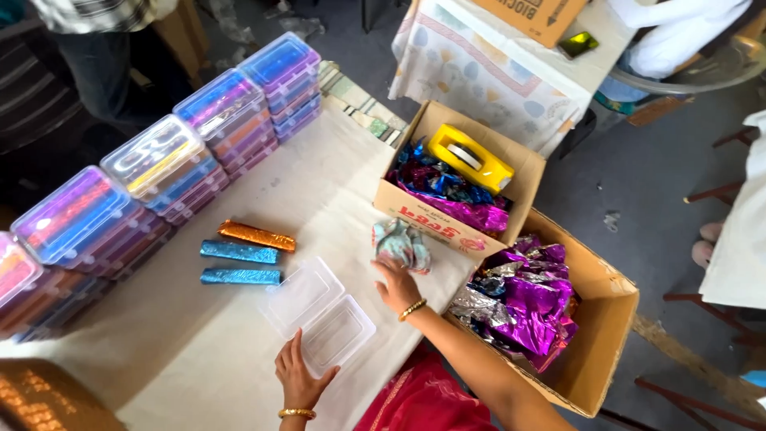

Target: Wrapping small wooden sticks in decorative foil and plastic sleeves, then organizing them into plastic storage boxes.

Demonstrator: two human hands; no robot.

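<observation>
My left hand (299, 375) lies flat on the table, its fingers on the near edge of an open clear plastic box (317, 315). My right hand (396, 283) reaches out and touches a crumpled pale foil bundle (400, 243) that lies on the table against a small cardboard box (423, 215). Left of the clear box lie three foil-wrapped bars: an orange bar (256, 235) and two blue bars (238, 252) (239, 276). I cannot tell whether the right fingers grip the bundle.
Stacks of closed clear boxes with coloured contents (152, 172) line the table's far left side. The small cardboard box holds purple and blue foil and a yellow tape dispenser (469, 158). A larger cardboard box (594, 319) at right holds purple and silver foil. People stand around.
</observation>
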